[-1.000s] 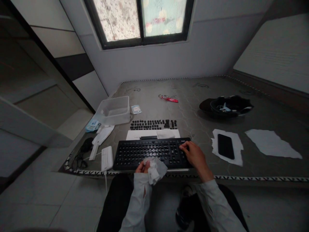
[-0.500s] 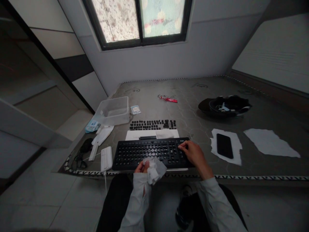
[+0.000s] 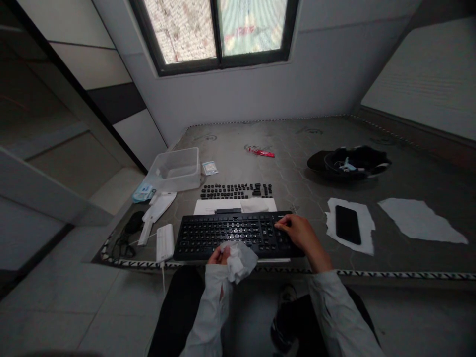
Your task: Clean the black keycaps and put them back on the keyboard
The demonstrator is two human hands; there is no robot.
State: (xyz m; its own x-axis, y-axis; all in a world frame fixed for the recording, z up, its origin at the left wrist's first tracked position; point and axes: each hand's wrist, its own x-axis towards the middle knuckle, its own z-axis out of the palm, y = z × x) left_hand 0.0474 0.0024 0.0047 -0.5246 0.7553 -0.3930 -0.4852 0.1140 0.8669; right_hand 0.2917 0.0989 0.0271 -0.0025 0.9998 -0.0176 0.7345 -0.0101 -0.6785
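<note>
A black keyboard (image 3: pixel 219 232) lies across the near edge of the grey mattress, many of its key positions looking bare. My left hand (image 3: pixel 219 255) is closed around a crumpled white tissue (image 3: pixel 241 262) at the keyboard's front edge. Over the number-pad end, my right hand (image 3: pixel 297 232) has thumb and fingertips pinched together, down against the keyboard; anything between them is too small to make out. Behind the keyboard, loose black keycaps (image 3: pixel 230 191) stand in rows. White paper (image 3: pixel 204 206) shows at the keyboard's rear edge.
To the left are a clear plastic box (image 3: pixel 178 171), a white power bank (image 3: pixel 164 242) with a cable, and a black mouse (image 3: pixel 134 221). On the right, a phone (image 3: pixel 348 224) lies on paper near a black cap (image 3: pixel 345 163). A red packet (image 3: pixel 262 151) lies farther back.
The view has shifted slightly. Both hands stay in nearly the same places, the left with the tissue and the right pinched at the keyboard's right end.
</note>
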